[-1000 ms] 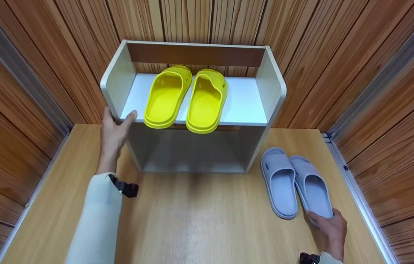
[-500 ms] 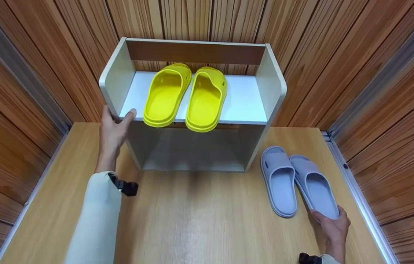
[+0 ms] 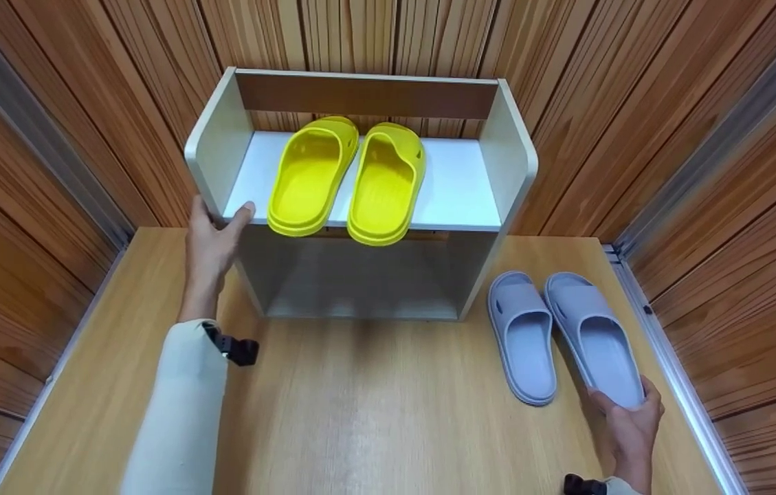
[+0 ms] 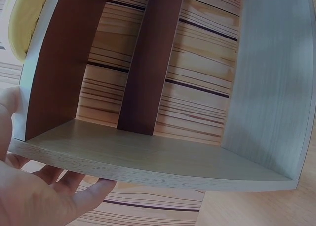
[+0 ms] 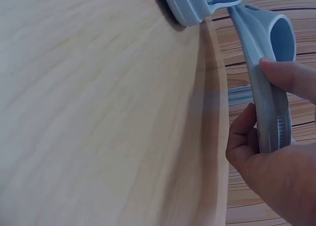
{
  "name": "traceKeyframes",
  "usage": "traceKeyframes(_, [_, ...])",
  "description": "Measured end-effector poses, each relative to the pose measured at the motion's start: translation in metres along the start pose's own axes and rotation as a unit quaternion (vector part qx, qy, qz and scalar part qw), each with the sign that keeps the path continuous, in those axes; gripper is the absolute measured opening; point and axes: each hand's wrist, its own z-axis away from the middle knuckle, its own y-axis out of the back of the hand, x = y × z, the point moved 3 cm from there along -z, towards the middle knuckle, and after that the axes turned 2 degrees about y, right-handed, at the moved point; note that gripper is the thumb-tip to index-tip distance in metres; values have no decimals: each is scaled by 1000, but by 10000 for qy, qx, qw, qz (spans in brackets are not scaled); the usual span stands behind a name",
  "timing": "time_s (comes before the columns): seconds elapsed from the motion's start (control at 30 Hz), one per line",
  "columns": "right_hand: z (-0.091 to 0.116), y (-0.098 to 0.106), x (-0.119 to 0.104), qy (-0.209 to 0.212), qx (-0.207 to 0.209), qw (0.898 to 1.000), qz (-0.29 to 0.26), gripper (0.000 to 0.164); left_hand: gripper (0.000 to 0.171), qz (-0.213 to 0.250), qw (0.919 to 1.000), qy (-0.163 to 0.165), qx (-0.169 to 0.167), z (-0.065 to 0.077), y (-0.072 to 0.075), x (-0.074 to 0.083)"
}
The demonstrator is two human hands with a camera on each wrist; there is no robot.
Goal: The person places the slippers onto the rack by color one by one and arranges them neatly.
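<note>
In the head view a white two-tier shoe rack (image 3: 456, 179) stands against the back wall. Its upper shelf carries two yellow clogs, a left one (image 3: 308, 182) and a right one (image 3: 384, 185), heels just over the front edge. My left hand (image 3: 209, 258) grips the rack's left side, thumb on the shelf's front edge; the left wrist view shows its fingers under the side panel (image 4: 148, 159). My right hand (image 3: 635, 426) holds a grey-blue slipper (image 3: 597, 330) by its heel end. The right wrist view shows this slipper (image 5: 269, 107) raised and tilted. Its mate (image 3: 528, 347) lies just left.
A light wood floor (image 3: 360, 412) spreads in front of the rack. Wood-panelled walls enclose it, with a metal rail (image 3: 669, 385) along the right edge. The rack's lower tier (image 3: 360, 282) has a panel at its bottom.
The right hand has moved slightly right and up in the view with the slipper, whose toe has come away from its mate. The left hand keeps its hold on the rack.
</note>
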Motion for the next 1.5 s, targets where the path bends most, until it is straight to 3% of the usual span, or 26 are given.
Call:
traceKeyframes(0.3, [8, 5, -9, 525, 70, 9986, 11, 106, 77, 63, 9997, -221, 92, -1, 1, 2])
traceKeyframes(0.63, [20, 13, -28, 721, 209, 9971, -93, 107, 79, 28, 10000, -53, 64, 0, 0, -1])
traceKeyframes(0.8, [28, 16, -42, 740, 117, 9972, -40, 109, 80, 74, 9999, -77, 32, 0, 0, 0])
traceKeyframes(1.07, [43, 17, -63, 873, -85, 9950, -471, 110, 78, 67, 9999, -93, 90, -1, -1, 0])
traceKeyframes(1.3, [53, 15, -74, 1379, -28, 9887, -591, 107, 77, 84, 9993, -327, 183, -1, -2, 0])
traceKeyframes(1.5, [60, 14, -79, 1479, -111, 9870, -612, 107, 78, 54, 9996, -216, 189, -1, -2, 0])
